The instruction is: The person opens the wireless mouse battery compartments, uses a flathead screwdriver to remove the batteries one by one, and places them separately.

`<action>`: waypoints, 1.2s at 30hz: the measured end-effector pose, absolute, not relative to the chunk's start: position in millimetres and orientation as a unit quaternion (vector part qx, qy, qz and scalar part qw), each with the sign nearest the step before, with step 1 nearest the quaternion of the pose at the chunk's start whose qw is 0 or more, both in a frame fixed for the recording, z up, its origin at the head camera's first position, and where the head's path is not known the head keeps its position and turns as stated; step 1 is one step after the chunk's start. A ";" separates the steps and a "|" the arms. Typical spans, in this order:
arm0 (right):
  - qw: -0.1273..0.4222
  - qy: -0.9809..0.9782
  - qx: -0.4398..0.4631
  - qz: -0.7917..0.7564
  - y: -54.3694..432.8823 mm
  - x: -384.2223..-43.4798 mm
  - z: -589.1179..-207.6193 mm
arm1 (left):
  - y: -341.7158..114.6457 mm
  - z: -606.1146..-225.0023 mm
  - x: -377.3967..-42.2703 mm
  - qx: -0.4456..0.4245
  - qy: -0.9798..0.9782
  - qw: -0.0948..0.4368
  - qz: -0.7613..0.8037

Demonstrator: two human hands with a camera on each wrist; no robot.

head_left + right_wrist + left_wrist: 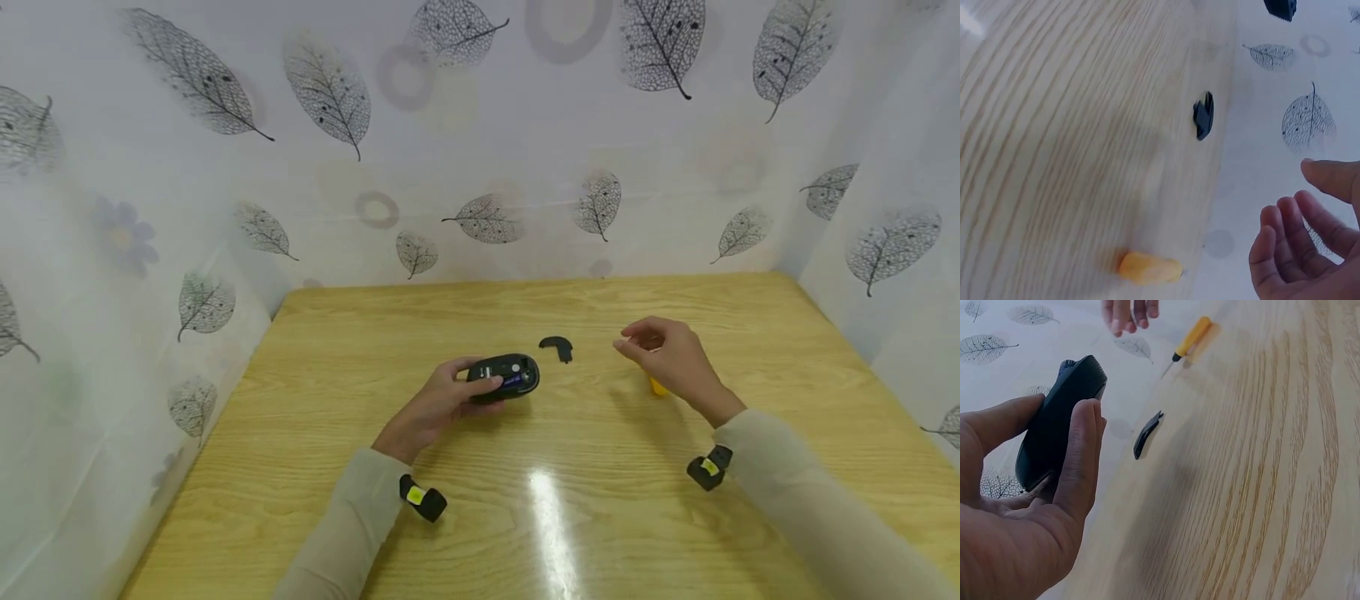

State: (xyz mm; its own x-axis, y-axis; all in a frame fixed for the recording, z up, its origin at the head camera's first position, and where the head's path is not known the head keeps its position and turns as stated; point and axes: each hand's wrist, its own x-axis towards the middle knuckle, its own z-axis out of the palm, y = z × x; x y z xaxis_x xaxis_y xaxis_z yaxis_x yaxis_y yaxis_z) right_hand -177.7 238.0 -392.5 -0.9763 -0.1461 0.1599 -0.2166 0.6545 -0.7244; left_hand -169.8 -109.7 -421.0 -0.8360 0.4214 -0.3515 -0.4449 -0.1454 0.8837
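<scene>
My left hand (438, 404) grips a black computer mouse (525, 367), its underside facing up. The thumb lies by an uncovered slot where a dark blue battery (513, 381) shows. From the left wrist view, the mouse (1060, 428) is held on edge between thumb and fingers, above the table. My right hand (671, 354) hovers over the right part of the table, fingers loosely bent and a gap between thumb and fingertips (1304, 199). A small curved black cover (558, 343) lies on the table between the hands. Below the right hand, a yellow-handled screwdriver (657, 388) is partly hidden in the head view.
The wooden table (450, 508) runs back to a white curtain (495, 158) printed with leaves, which also hangs at both sides. In the left wrist view, the screwdriver (1194, 336) lies beyond the cover (1147, 436), its metal shaft visible.
</scene>
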 end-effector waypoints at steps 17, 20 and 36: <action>0.047 -0.870 0.226 0.435 183.7 -176.3 -389.2 | -100.5 -422.1 -171.8 -0.011 0.584 0.274 0.764; 0.041 -0.867 0.244 0.433 174.8 -173.6 -390.3 | -99.2 -421.9 -172.4 -0.012 0.586 0.275 0.762; 0.011 -0.862 0.269 0.430 151.6 -168.4 -399.8 | -99.5 -418.6 -169.9 -0.005 0.589 0.284 0.756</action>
